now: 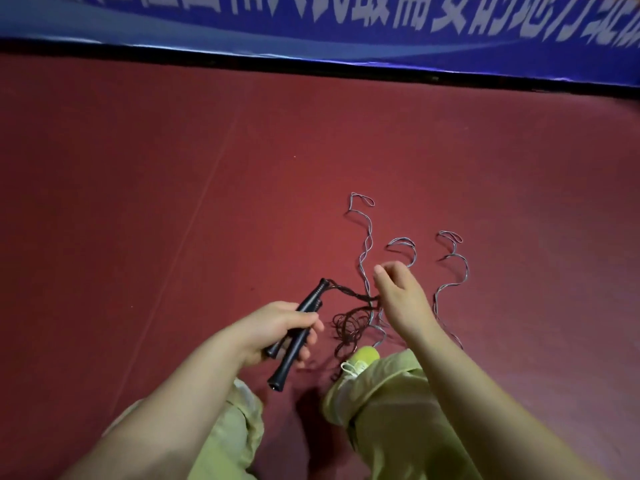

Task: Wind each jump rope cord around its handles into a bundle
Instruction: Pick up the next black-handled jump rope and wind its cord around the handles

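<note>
My left hand (277,332) grips two black jump rope handles (298,332) held side by side, their tops pointing up and away. A dark cord (349,292) runs from the handle tops to my right hand (401,292), whose fingers are curled around it. More of the dark cord lies in loose coils (348,327) on the floor between my hands. Several thin grey cords (365,244) snake across the red floor beyond my right hand.
A red floor (173,202) stretches ahead to a blue banner with white characters (346,22) along the far edge. My legs in light green trousers (388,410) and a yellow-green shoe (363,358) sit below the hands.
</note>
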